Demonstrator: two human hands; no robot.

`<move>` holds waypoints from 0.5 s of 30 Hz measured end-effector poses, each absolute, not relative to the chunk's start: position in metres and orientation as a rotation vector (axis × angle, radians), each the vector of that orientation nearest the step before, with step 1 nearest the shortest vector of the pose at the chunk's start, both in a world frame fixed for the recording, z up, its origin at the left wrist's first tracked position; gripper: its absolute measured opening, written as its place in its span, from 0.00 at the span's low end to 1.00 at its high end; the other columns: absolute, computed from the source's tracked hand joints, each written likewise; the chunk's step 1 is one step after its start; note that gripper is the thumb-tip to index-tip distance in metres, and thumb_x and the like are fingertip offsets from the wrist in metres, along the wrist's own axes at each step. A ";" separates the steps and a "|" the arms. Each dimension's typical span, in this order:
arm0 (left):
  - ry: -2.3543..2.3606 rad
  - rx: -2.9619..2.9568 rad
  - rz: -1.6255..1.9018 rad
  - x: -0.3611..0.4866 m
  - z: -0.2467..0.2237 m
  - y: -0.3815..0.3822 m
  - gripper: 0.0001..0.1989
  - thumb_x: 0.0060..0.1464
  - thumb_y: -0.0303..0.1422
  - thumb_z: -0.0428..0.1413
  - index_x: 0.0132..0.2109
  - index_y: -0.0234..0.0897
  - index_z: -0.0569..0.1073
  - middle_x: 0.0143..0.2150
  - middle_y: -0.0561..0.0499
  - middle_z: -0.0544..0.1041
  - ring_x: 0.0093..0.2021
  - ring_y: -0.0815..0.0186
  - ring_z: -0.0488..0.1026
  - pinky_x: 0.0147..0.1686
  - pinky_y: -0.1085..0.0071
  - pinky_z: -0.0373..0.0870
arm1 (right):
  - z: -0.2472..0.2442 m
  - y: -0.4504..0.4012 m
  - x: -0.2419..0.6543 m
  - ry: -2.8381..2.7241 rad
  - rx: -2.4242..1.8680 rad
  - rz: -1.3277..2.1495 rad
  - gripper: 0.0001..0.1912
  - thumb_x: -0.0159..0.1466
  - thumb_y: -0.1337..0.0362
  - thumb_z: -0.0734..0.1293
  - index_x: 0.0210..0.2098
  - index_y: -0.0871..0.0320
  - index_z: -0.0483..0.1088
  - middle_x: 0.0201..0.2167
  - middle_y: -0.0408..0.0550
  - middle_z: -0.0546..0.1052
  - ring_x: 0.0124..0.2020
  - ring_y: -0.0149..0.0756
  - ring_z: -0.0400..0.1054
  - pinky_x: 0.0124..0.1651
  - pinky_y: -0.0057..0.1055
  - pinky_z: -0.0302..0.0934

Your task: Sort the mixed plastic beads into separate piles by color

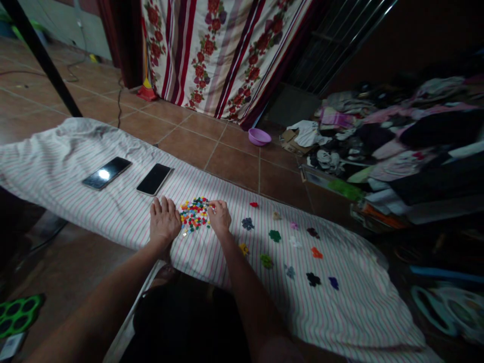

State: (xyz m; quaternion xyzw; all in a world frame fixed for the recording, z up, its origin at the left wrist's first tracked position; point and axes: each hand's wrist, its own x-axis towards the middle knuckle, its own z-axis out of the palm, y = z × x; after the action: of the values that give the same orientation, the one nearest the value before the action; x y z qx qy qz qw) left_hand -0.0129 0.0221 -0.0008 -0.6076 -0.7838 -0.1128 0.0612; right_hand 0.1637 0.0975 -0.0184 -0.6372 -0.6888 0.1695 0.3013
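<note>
"Where to look for the mixed pieces [193, 214]?"

"Loose on the striped cloth [204, 257]. At their 9 o'clock, left hand [165, 220], fingers flat, slightly spread; at 3, right hand [220, 217], fingers bent together. Can't tell if pinching anything."

"Any likely trouble?"

"Maybe scattering the yellow cluster [244, 249], between 4 and 5 o'clock from the right hand. Could come from a low swing of the right forearm [244, 269], just beside."

"And with a tug on the cloth?"

"Might jumble everything, even the dark gray cluster [247, 223] at 3."
</note>
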 end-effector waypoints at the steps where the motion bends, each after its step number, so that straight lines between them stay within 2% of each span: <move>1: -2.370 -1.835 -0.339 -0.013 -0.001 0.022 0.29 0.63 0.35 0.39 0.64 0.18 0.64 0.67 0.26 0.63 0.70 0.37 0.54 0.65 0.46 0.53 | -0.018 0.097 0.164 -1.817 -1.693 0.449 0.10 0.63 0.67 0.64 0.39 0.51 0.77 0.45 0.44 0.73 0.38 0.32 0.69 0.42 0.29 0.64; 10: -2.382 -1.835 -0.350 -0.013 -0.001 0.022 0.30 0.63 0.36 0.39 0.64 0.18 0.63 0.67 0.26 0.62 0.70 0.38 0.54 0.65 0.46 0.52 | -0.010 0.098 0.157 -1.829 -1.780 0.418 0.06 0.62 0.64 0.68 0.39 0.49 0.75 0.45 0.45 0.71 0.42 0.36 0.68 0.41 0.31 0.63; 15: -2.385 -1.847 -0.409 -0.013 -0.002 0.023 0.30 0.62 0.36 0.40 0.64 0.18 0.63 0.67 0.25 0.62 0.71 0.38 0.52 0.66 0.45 0.51 | -0.014 0.095 0.157 -1.794 -1.740 0.410 0.04 0.62 0.64 0.68 0.37 0.50 0.75 0.43 0.44 0.71 0.40 0.34 0.68 0.40 0.29 0.62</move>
State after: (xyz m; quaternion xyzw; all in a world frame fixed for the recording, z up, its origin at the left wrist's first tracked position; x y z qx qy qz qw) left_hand -0.0130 0.0225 -0.0025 -0.6060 -0.7826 -0.1341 0.0485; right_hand 0.1572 0.0951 -0.0137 -0.6556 -0.6757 0.1545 0.2997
